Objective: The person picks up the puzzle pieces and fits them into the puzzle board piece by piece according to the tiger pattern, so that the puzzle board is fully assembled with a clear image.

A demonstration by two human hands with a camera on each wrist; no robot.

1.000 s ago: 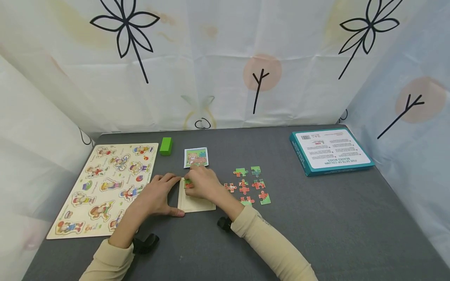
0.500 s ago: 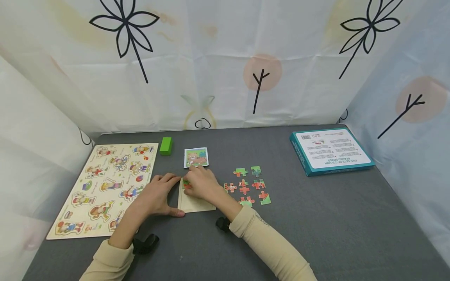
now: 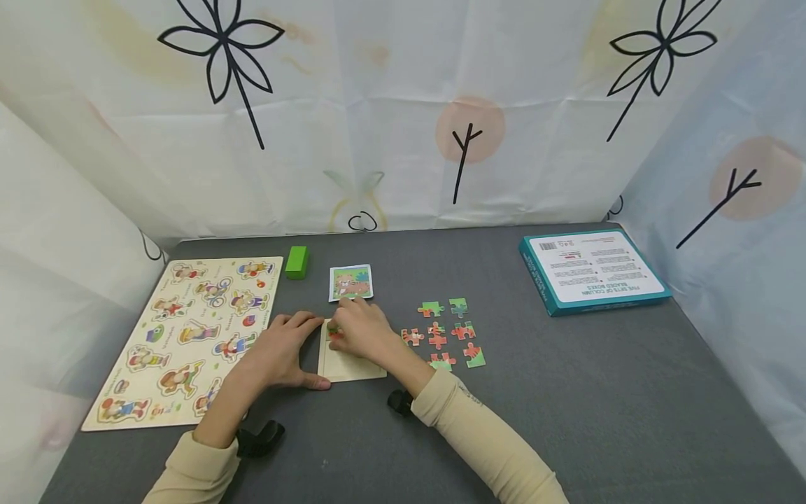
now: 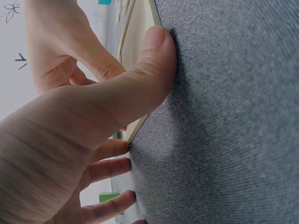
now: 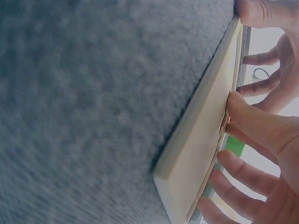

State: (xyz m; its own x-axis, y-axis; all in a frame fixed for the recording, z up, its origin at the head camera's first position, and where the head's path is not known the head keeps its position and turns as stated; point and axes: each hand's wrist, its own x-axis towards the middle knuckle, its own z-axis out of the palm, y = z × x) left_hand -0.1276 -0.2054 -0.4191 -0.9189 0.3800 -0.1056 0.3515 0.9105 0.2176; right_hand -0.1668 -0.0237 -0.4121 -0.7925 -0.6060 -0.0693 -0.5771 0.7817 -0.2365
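A shallow wooden puzzle tray [image 3: 352, 367] lies on the grey table in the head view. Along its left side rests my left hand [image 3: 277, 357], thumb at the near corner and a fingertip touching the far corner. My right hand [image 3: 365, 332] reaches over the tray and pinches a green-and-red puzzle piece [image 3: 332, 329] in the far left corner, mostly hidden by the fingers. In the right wrist view, the thumb [image 5: 238, 105] and index finger are down at the tray's inner edge. Several loose puzzle pieces [image 3: 437, 337] lie right of the tray.
Behind the tray lies a small picture card [image 3: 351, 283], with a green block [image 3: 297, 262] to its left. A large wooden board with figures [image 3: 208, 329] lies at the left. A teal box [image 3: 595, 271] sits at the back right. Curtains border the table.
My right hand has shifted slightly at the tray's far left corner, and its fingers now cover more of the puzzle piece. The left hand stays in place.
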